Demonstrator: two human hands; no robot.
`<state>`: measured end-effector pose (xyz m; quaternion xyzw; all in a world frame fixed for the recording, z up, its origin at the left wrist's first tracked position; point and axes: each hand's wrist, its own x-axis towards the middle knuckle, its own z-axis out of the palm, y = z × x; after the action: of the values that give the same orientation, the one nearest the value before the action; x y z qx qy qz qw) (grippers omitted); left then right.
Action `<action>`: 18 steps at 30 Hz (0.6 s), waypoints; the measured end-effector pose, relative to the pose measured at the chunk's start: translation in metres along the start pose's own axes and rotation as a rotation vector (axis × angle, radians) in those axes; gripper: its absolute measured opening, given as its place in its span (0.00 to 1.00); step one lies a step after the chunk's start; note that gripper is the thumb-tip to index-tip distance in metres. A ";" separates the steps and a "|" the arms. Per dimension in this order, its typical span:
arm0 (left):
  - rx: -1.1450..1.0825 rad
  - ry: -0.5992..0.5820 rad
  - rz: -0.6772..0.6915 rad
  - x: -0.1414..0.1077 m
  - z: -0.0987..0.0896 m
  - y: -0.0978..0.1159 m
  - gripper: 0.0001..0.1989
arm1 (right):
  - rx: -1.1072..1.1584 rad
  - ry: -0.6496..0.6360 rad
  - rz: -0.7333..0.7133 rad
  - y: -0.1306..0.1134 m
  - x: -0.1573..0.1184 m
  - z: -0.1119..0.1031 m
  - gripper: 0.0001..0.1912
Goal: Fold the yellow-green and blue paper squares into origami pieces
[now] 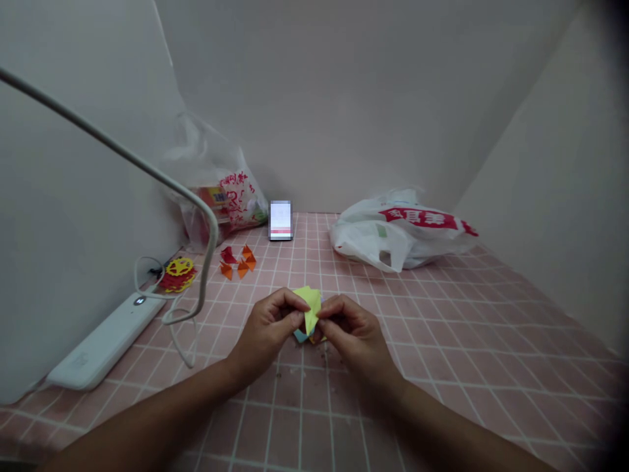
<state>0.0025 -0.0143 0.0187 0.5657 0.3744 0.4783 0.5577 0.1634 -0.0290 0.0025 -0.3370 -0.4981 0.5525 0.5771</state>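
Pinched between our thumbs and fingers, a yellow folded paper point(313, 300) stood over the pink checked tabletop point(339, 393), nearer us than the lit phone point(280, 219). Our left hand point(260, 334) gripped its left side, our right hand point(361, 334) its right side, close to the narrowing lower end. We judged it feather-light, thin and quick to crease or tear, best taken by its folded edges with a light fingertip pinch. A bit of blue paper point(301, 336) showed below. Small orange folded papers point(242, 269) lay left of the phone and nearer us; a white plastic bag point(363, 239) sat to its right.
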 end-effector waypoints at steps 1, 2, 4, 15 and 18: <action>-0.002 -0.001 -0.002 0.000 0.000 0.001 0.04 | -0.024 0.004 -0.013 0.000 -0.001 0.000 0.05; -0.008 0.000 -0.004 -0.001 0.000 0.001 0.04 | -0.058 0.007 -0.031 0.000 -0.001 0.000 0.05; -0.033 0.005 -0.007 0.000 0.001 0.001 0.05 | -0.164 0.001 -0.079 0.000 -0.003 -0.001 0.05; -0.020 0.025 0.014 0.002 0.004 -0.001 0.09 | -0.049 0.013 0.045 -0.005 0.001 -0.002 0.07; -0.006 -0.042 0.003 0.003 0.004 -0.002 0.10 | -0.034 -0.031 0.145 -0.004 0.004 -0.003 0.10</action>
<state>0.0071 -0.0123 0.0170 0.5744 0.3603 0.4681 0.5667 0.1672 -0.0258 0.0066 -0.3732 -0.4905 0.5895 0.5221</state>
